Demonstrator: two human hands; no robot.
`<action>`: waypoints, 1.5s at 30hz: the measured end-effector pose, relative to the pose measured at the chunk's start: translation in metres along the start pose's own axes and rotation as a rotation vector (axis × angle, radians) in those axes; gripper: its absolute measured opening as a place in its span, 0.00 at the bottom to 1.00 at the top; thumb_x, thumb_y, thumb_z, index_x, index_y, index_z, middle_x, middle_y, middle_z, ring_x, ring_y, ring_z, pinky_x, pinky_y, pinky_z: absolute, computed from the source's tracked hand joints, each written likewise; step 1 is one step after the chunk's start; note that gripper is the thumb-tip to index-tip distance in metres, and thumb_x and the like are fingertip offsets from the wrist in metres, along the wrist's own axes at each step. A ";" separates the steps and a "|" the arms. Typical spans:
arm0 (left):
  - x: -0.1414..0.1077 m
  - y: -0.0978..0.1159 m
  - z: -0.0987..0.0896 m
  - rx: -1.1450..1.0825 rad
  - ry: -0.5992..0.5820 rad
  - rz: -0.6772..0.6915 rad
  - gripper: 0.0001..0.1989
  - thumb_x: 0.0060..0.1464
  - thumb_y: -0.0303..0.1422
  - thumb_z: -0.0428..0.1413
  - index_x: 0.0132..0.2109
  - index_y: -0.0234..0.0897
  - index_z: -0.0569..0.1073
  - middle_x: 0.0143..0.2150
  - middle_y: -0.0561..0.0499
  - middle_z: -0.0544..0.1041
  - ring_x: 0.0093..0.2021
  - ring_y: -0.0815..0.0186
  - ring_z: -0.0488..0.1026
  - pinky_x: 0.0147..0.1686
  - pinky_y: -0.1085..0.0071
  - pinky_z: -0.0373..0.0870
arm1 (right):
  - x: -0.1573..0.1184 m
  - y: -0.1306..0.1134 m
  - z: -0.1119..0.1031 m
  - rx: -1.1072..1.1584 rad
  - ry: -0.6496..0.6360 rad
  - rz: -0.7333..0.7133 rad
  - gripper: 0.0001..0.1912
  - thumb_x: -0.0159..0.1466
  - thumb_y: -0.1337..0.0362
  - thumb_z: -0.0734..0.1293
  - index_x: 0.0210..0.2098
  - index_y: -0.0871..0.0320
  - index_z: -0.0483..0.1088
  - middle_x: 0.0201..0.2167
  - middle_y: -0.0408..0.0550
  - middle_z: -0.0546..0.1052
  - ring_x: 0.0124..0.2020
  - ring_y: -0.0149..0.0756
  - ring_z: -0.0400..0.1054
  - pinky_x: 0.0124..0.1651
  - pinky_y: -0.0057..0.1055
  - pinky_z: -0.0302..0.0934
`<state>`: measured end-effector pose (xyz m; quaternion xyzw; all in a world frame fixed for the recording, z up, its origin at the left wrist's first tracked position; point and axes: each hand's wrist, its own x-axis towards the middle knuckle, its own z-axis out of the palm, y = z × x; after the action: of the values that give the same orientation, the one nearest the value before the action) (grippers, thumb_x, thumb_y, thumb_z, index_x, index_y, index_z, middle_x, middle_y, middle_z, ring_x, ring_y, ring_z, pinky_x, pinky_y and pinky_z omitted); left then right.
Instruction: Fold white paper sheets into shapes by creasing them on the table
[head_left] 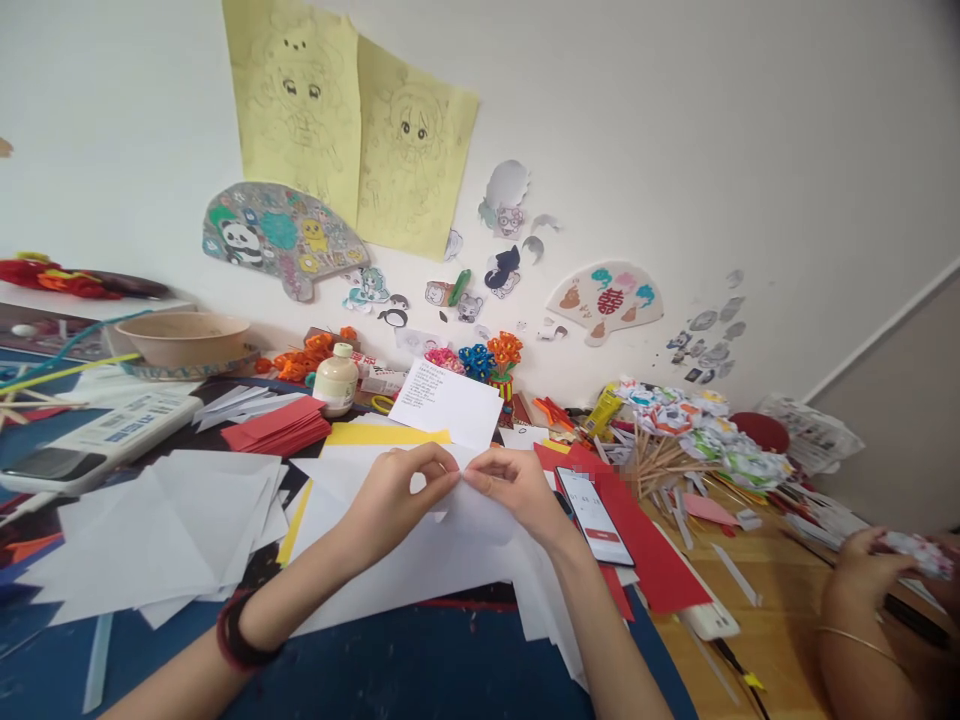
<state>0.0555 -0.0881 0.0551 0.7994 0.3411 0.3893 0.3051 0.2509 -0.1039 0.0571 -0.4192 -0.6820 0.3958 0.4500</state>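
Note:
Both hands meet above the middle of the desk. My left hand [405,495] is closed in a pinch, thumb against fingertips, on white paper [480,520]. Beside it, nearly touching, my right hand [517,485] pinches the same paper. The paper's exact shape is hard to tell against the white sheets [352,570] under my hands. Yellow paper [375,434] shows behind them. A handwritten white card [450,400] stands past my fingertips. To the right, a phone [596,515] lies on red paper [652,550].
White sheets [157,540] and red strips [277,425] lie left. Behind are a glue bottle [336,380] and a bowl [184,340]. Paper flowers on sticks [675,430] stand right. At the right edge, another person's hand [862,580] holds a patterned piece [919,550].

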 end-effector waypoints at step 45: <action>-0.021 0.004 -0.003 -0.004 -0.193 -0.045 0.08 0.59 0.33 0.50 0.32 0.39 0.70 0.29 0.56 0.72 0.29 0.71 0.63 0.31 0.74 0.61 | -0.013 -0.001 0.005 -0.121 -0.206 0.083 0.06 0.61 0.62 0.67 0.31 0.58 0.75 0.29 0.43 0.76 0.32 0.32 0.68 0.37 0.28 0.62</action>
<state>0.0449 -0.1061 0.0511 0.8247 0.3269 0.3043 0.3469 0.2487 -0.1169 0.0532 -0.4303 -0.7295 0.4131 0.3346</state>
